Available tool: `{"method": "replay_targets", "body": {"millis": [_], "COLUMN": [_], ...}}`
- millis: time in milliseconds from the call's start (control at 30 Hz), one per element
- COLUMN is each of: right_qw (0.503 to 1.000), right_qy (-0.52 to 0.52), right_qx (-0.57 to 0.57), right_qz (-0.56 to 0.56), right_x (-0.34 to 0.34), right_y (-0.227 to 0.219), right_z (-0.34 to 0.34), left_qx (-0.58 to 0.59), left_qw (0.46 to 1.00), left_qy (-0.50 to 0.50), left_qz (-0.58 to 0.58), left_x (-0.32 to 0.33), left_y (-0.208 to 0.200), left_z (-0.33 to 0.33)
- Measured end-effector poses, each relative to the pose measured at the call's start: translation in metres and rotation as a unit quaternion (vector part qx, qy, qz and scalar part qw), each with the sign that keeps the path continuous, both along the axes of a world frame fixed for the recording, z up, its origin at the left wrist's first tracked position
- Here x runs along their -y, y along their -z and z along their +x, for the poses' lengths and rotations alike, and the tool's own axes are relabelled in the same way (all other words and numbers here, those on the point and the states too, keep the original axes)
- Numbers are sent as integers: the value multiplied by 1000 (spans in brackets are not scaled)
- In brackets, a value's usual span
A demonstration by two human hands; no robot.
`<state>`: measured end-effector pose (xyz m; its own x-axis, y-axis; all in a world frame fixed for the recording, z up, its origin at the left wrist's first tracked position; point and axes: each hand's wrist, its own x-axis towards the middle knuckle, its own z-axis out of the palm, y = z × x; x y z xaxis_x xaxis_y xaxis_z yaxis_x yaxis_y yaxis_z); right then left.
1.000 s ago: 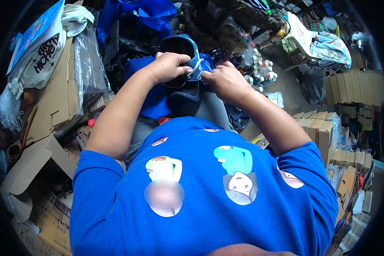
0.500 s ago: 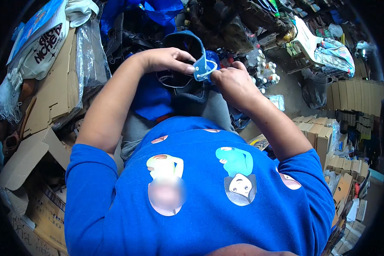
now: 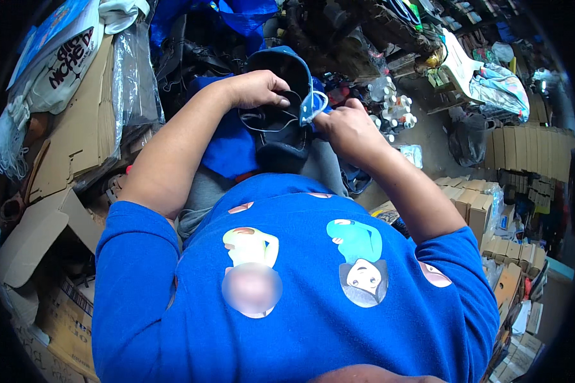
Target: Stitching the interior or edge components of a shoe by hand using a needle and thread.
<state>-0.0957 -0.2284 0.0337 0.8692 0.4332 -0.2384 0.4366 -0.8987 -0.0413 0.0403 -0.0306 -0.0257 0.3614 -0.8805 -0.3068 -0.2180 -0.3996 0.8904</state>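
In front of my lap is a blue and black shoe-like piece, with a dark hollow inside and a rounded black end toward me. A blue strap with small pale studs or holes forms its right edge, and a white cord loops through it. My right hand is closed at the strap's lower end, pinching it. My left hand is curled over the hollow, thumb and forefinger close together; whatever lies between them is too small to make out. A thin pale thread crosses the hollow beneath it.
Cardboard sheets and an opened box stand at the left. Several white-capped bottles are grouped beyond my right hand. Stacked cartons line the right side, with a white chair farther back.
My left hand has come off the blue strap and sits over the hollow. The strap has swung slightly right and down, with my right hand still at its end.
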Motion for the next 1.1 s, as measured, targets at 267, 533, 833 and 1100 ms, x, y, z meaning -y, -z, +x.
{"method": "replay_targets", "body": {"millis": [267,533,833,1100], "right_qw": [998,999,994,1000], "right_qy": [51,-4,-40,-5], "right_qx": [12,-1,-43,-15], "right_qz": [41,-32,-93,25], "right_x": [5,-26,-33,6], "right_y": [-1,-13,-17,-4], "right_z": [-18,15,28,4], "left_qx": [21,39,-46,35], "left_qw": [1000,997,997,994], "left_qy": [4,-57,-25,-48], "left_qz": [-2,-14,-61,-94], "left_x": [3,-2,4,10], "left_y": [0,-29,-7,23], "left_z": [-6,-12,-4,-5]}}
